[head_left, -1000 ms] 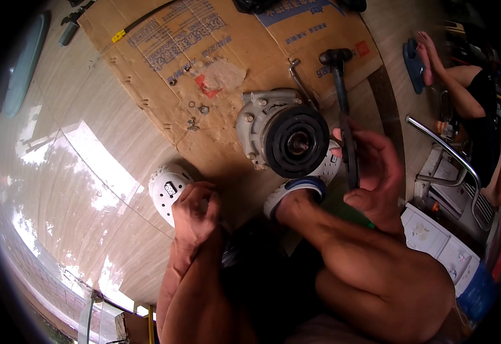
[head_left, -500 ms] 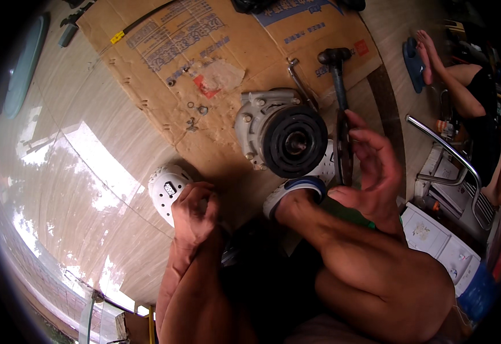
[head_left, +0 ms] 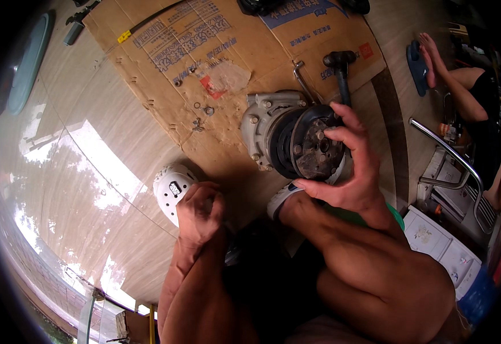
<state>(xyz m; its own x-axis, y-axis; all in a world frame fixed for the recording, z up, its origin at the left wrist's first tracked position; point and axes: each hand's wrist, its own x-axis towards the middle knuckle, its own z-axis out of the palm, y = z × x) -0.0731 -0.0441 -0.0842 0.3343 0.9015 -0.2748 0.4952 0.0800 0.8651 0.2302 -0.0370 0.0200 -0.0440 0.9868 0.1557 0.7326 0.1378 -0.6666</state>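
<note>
A grey metal compressor (head_left: 255, 125) with a black grooved pulley (head_left: 280, 150) rests on its side on flattened cardboard. In my right hand (head_left: 360, 178) is a dark, worn clutch plate (head_left: 318, 148), gripped at its rim between thumb and fingers. The plate is right in front of the pulley and covers much of its face; I cannot tell whether they touch. My left hand (head_left: 200, 213) hangs by my left white clog (head_left: 170, 189) with its fingers curled; what they hold, if anything, is hidden.
Beyond the compressor lie a black-headed hammer (head_left: 341, 60) and a metal socket wrench (head_left: 301, 77). Small washers (head_left: 208, 111) and bolts are scattered on the cardboard (head_left: 141, 86). At the right stand a chrome-framed chair (head_left: 448, 149) and a white box (head_left: 433, 238); another person's bare leg (head_left: 459, 97) shows beyond.
My right hand has moved left with the clutch plate and turned it from edge-on to face-on, bringing it before the pulley. My left hand stays by the clog.
</note>
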